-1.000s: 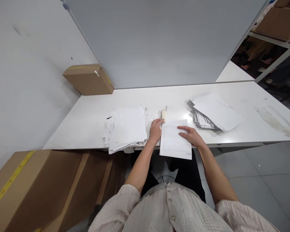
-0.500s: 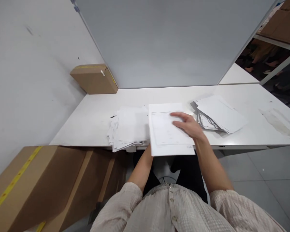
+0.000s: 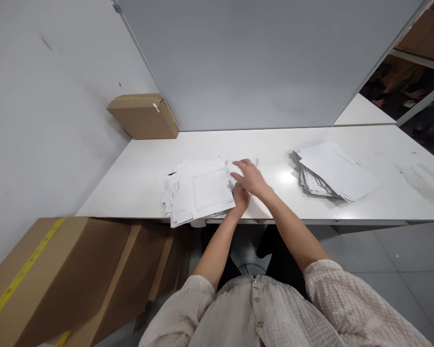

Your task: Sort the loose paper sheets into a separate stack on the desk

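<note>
A loose stack of printed white paper sheets [image 3: 188, 193] lies near the front edge of the table, left of my hands. On top, a sheet with a thin printed frame [image 3: 213, 190] rests slightly turned. My left hand [image 3: 241, 197] is at that sheet's right edge, its fingers partly hidden by my right hand, so its grip does not show. Over it, slightly blurred, hovers my right hand [image 3: 252, 178], thumb and fingers apart and holding nothing. A second pile of paper [image 3: 340, 173] sits further right, its sheets fanned unevenly.
The white table [image 3: 264, 144] meets a grey panel [image 3: 253, 67] at the back. A closed cardboard box [image 3: 144, 118] stands in the back left corner. Large cardboard boxes [image 3: 68, 260] with yellow tape are below the table at left. Shelving [image 3: 419, 58] is at far right.
The framed sheet, earlier held up in front of me, now lies on the left stack. My right hand has moved left and off the paper; my left hand has come out from beneath it.
</note>
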`<state>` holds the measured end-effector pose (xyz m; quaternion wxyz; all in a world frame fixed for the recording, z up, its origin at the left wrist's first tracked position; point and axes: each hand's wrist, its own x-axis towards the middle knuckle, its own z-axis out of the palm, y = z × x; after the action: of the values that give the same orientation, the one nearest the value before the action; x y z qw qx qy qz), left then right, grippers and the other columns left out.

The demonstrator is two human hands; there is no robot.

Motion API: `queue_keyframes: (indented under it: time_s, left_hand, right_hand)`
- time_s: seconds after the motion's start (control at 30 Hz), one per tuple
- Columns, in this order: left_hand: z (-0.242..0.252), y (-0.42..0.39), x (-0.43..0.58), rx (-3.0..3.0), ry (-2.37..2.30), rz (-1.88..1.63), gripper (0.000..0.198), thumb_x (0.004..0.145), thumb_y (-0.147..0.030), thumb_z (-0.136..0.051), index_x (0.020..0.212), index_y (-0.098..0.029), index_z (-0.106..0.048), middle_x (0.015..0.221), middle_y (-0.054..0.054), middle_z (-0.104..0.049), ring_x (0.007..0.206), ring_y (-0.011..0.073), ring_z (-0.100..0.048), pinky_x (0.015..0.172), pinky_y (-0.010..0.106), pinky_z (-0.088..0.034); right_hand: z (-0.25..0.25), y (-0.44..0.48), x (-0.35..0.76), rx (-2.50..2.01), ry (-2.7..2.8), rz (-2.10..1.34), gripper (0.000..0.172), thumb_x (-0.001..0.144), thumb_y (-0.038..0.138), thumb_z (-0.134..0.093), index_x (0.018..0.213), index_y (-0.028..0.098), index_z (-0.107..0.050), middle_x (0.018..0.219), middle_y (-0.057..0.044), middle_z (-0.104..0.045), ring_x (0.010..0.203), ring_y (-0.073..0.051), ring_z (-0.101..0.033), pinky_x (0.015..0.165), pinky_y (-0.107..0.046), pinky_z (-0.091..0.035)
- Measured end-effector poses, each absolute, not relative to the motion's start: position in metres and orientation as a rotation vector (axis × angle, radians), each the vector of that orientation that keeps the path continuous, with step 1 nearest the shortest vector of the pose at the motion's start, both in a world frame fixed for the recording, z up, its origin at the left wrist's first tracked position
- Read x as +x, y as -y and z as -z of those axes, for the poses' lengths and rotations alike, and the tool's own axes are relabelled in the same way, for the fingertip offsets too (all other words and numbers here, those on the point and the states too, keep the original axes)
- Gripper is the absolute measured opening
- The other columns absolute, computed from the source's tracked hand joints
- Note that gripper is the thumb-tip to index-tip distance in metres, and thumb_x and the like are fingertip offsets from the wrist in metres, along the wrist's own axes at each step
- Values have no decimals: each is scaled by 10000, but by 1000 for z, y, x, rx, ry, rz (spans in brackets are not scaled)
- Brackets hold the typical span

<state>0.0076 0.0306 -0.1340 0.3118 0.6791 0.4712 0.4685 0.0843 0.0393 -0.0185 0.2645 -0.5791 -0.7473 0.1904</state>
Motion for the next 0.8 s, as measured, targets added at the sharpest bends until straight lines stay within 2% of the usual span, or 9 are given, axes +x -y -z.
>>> queue_keyframes:
  time_s: [0.07, 0.13, 0.23, 0.33, 0.4, 0.47, 0.57, 0.7, 0.8]
  left_hand:
    - [133, -30, 5, 1844, -1250, -1204, 407, 791, -65, -416, 1110, -213, -622, 1055, 87, -597, 1059, 265, -511, 953, 439, -416]
    - [131, -28, 5, 1912, -1284, -1168, 497, 768, -17, -365, 1140, -231, -617, 1075, 78, -590, 1055, 235, -515, 954, 397, -423]
    - [128, -26, 5, 1971, -1334, -1148, 559, 738, 13, -339, 1158, -237, -610, 1090, 71, -594, 1049, 206, -527, 949, 358, -432]
    - [124, -24, 2, 1889, -1256, -1260, 510, 745, -24, -368, 1141, -226, -619, 1114, 71, -603, 1078, 197, -532, 953, 353, -433]
    - [122, -25, -4, 1700, -1158, -1391, 437, 765, -88, -410, 1122, -221, -622, 1107, 69, -617, 1069, 192, -555, 934, 356, -450]
    - [120, -26, -10, 1396, -1077, -1511, 398, 771, -153, -447, 1133, -211, -604, 1043, 68, -641, 973, 180, -608, 879, 359, -482]
    - [117, -25, -16, 1008, -1016, -1615, 399, 765, -201, -469, 1149, -192, -577, 896, 53, -654, 792, 147, -648, 779, 339, -513]
    - [110, -16, -11, 1104, -962, -1584, 299, 770, -266, -534, 1039, -179, -629, 779, 28, -649, 726, 146, -640, 725, 330, -522]
    - [105, -9, -5, 1273, -863, -1371, 342, 762, -327, -612, 1063, -167, -634, 866, 59, -671, 795, 170, -644, 784, 363, -520]
  right_hand:
    - [22, -33, 135, -1701, 1890, -338, 340, 860, 318, -505, 1146, 161, -598, 1152, -136, -546, 1043, -266, -505, 895, -385, -398]
    - [27, -27, 191, -1914, 1720, -98, 328, 843, 310, -513, 1108, 149, -616, 1137, -155, -555, 1064, -294, -471, 899, -420, -380]
    - [39, -18, 263, -2232, 1589, 69, 454, 793, 342, -563, 1195, 132, -558, 1262, -182, -502, 1143, -338, -400, 883, -453, -370]
    - [51, -9, 300, -2385, 1577, 24, 555, 784, 394, -554, 1268, 128, -507, 1264, -180, -521, 1129, -329, -435, 847, -416, -390]
    - [57, -6, 308, -2387, 1589, 9, 474, 825, 389, -478, 1215, 132, -564, 1177, -167, -587, 1055, -299, -502, 811, -375, -399]
    - [60, -6, 309, -2386, 1600, 29, 405, 866, 344, -383, 1083, 129, -649, 1077, -168, -633, 973, -278, -551, 770, -352, -398]
    - [57, -7, 308, -2448, 1583, 38, 418, 885, 283, -307, 953, 114, -683, 955, -185, -658, 862, -275, -581, 690, -347, -385]
    - [31, 3, 296, -2393, 1517, 259, 396, 897, 283, -287, 958, 113, -639, 922, -182, -645, 828, -281, -570, 647, -342, -362]
    - [0, 30, 266, -2191, 1540, 234, 357, 912, 321, -284, 991, 157, -591, 753, -113, -619, 681, -228, -550, 603, -308, -351]
